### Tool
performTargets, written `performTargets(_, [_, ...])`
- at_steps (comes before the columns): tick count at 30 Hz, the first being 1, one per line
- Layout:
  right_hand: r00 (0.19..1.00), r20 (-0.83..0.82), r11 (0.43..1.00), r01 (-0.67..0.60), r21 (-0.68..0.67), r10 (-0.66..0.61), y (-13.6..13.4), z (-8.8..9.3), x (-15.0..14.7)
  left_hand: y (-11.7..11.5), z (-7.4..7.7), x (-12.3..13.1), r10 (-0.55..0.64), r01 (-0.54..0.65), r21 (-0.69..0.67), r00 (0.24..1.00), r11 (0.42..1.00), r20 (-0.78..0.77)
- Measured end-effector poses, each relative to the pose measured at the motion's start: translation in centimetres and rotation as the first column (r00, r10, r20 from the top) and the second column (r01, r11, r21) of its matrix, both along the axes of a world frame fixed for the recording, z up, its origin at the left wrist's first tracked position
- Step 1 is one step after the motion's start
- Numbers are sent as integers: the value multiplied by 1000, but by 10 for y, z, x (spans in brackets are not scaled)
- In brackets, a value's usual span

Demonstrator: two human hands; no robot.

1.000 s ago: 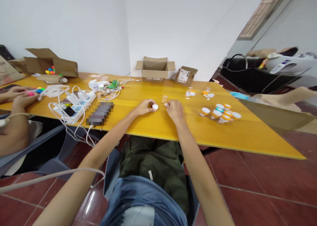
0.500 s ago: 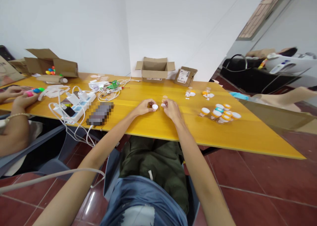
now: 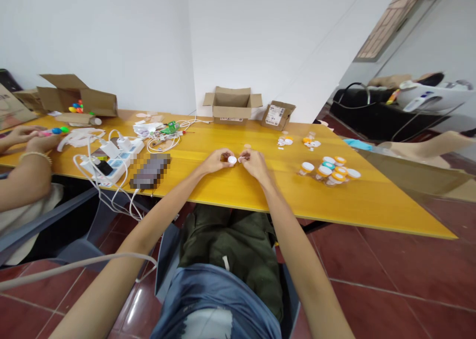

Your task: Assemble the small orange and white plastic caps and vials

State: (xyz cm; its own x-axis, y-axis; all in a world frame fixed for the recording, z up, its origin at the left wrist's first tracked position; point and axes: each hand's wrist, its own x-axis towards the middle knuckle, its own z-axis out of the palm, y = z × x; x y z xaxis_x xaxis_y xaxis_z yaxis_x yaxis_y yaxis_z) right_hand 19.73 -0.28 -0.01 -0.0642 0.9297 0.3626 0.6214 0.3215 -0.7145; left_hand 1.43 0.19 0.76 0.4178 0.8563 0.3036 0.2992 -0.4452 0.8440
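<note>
My left hand (image 3: pixel 216 160) is closed around a small white round cap (image 3: pixel 232 159) just above the yellow table (image 3: pixel 238 185). My right hand (image 3: pixel 252 161) pinches a tiny white piece (image 3: pixel 240 158) right beside that cap, almost touching it. Both hands meet at the table's middle, near its front edge. A small clear disc (image 3: pixel 247 145) lies just behind them.
A cluster of small jars with orange, white and teal lids (image 3: pixel 330 169) stands to the right. More small white bits (image 3: pixel 286 141) lie behind. A power strip with white cables (image 3: pixel 115 160) and a dark phone (image 3: pixel 150 170) lie left. Cardboard boxes (image 3: pixel 232 103) line the wall. Another person's hands (image 3: pixel 33 141) work at far left.
My right hand has slid left with the tiny piece until it sits next to the cap in my left hand. The other person's arm at far left has lifted slightly.
</note>
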Motion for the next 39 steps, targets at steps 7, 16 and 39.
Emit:
performTargets(7, [982, -183, 999, -47, 22, 50, 3, 0, 3, 0, 0, -1, -9, 10, -7, 999, 1000, 39])
performTargets(16, [884, -454, 982, -169, -81, 115, 0, -2, -2, 4, -5, 0, -4, 20, -102, 988, 995, 157])
performTargets(39, [976, 54, 960, -215, 181, 209, -6, 6, -3, 9, -10, 0, -40, 85, -176, 969, 981, 245])
